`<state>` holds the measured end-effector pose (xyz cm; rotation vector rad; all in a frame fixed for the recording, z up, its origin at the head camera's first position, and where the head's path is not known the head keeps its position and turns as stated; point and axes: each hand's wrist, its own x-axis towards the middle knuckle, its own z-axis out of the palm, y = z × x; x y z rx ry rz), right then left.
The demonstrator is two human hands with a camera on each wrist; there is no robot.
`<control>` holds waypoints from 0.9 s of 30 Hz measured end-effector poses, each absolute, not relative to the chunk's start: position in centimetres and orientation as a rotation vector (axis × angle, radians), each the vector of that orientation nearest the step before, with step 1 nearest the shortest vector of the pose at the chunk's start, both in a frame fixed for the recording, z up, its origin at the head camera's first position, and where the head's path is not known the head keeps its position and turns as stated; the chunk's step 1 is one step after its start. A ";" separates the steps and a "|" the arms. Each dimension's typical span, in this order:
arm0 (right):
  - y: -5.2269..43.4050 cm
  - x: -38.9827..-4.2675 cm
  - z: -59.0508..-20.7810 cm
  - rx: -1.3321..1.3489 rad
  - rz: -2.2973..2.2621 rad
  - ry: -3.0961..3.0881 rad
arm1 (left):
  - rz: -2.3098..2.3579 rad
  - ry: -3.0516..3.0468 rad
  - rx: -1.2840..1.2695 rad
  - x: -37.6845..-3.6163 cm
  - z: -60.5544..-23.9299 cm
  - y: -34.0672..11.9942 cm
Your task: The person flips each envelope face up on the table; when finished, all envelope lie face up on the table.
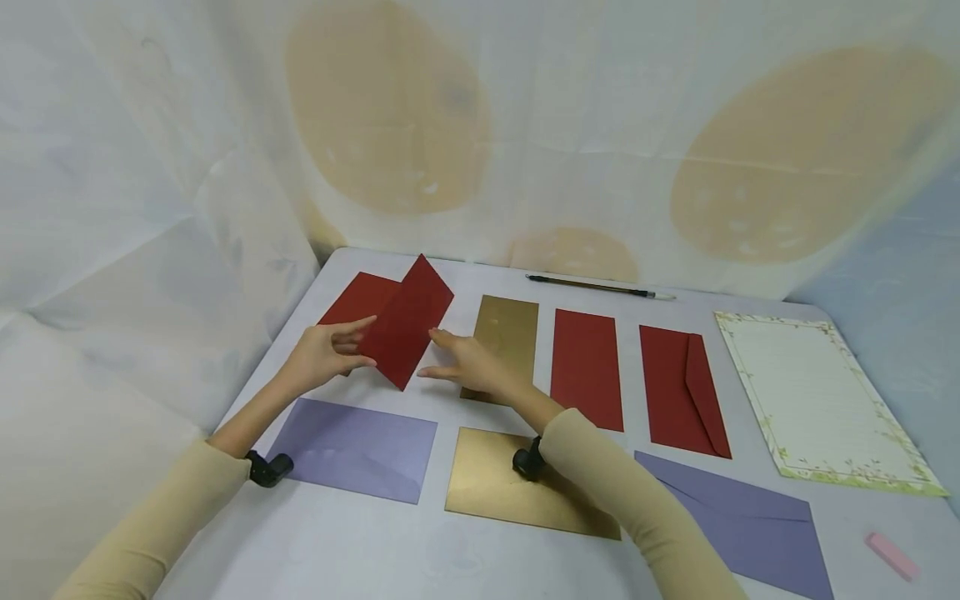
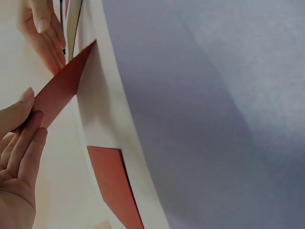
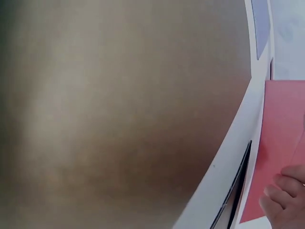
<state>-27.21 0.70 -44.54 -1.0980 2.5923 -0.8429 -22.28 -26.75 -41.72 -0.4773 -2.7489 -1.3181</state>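
Note:
A red envelope [image 1: 408, 325] is lifted off the table and tilted. My left hand [image 1: 318, 358] pinches its left edge between thumb and fingers, as the left wrist view also shows. By the envelope's right edge is my right hand [image 1: 476, 367], thumb and index finger spread apart. In the left wrist view the right hand [image 2: 43, 33] has extended fingers near the envelope's far end. A second red envelope [image 1: 360, 300] lies flat behind the held one, partly hidden. Under the right hand lies a gold envelope [image 1: 506, 333].
Two more red envelopes [image 1: 587, 367] [image 1: 675, 392] lie rightward. In front are a lilac envelope [image 1: 356, 450], another gold one [image 1: 480, 483] and a purple one [image 1: 750, 525]. A brush [image 1: 592, 286], bordered paper [image 1: 825, 400] and pink eraser-like block [image 1: 892, 556] lie around.

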 end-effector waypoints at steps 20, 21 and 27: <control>1.8 -26.7 -44.8 -1.240 -0.509 2.621 | -1.136 -2.997 -0.386 -22.4 -44.0 -25.9; 1.8 -26.7 -44.8 -1.242 -0.502 2.625 | -1.122 -3.011 -0.393 -22.4 -44.0 -25.7; 2.2 -26.5 -44.5 -1.233 -0.497 2.633 | -1.019 -3.046 -0.394 -22.7 -43.8 -25.1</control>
